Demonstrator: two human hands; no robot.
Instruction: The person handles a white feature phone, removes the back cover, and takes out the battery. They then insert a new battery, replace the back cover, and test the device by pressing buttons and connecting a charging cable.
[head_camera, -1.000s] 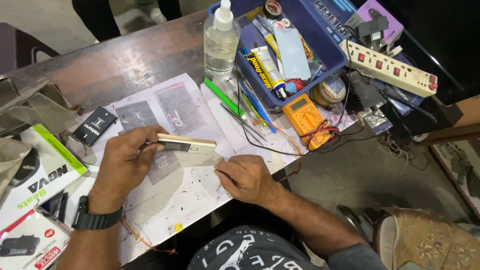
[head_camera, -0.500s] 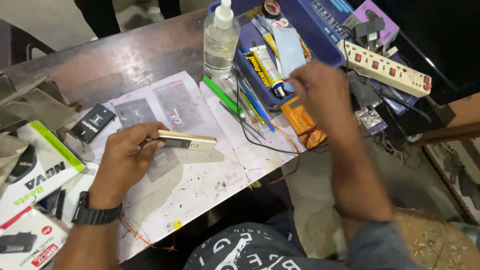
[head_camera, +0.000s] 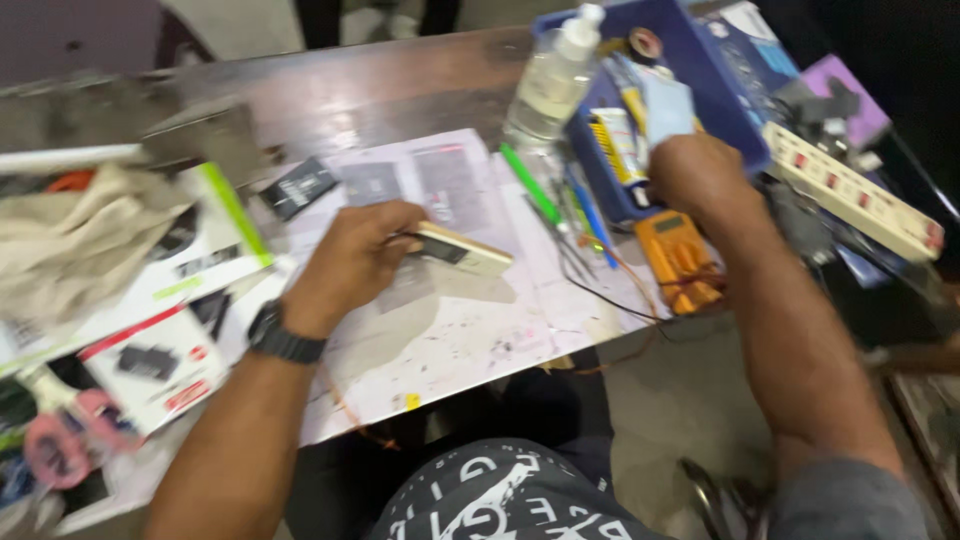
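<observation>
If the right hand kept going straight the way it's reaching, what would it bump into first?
Probably the contents of the blue tray: the right hand points up and away over its near edge, toward the pale blue flat item standing inside. The picture is blurred, so depth is uncertain.

the left hand (head_camera: 352, 262) grips a slim cream-coloured device (head_camera: 460, 250) by one end, holding it just above a stained white paper sheet (head_camera: 450, 340) on the wooden table (head_camera: 330, 95). a black watch (head_camera: 285, 340) sits on that wrist. the right hand (head_camera: 700, 172) reaches into the blue tray (head_camera: 715, 80) of tubes and tools, whether it grasps anything is hidden. an orange multimeter (head_camera: 680, 258) lies just below it, a clear bottle (head_camera: 550, 85) stands beside the tray, and a white power strip (head_camera: 850, 190) lies to the right.
</observation>
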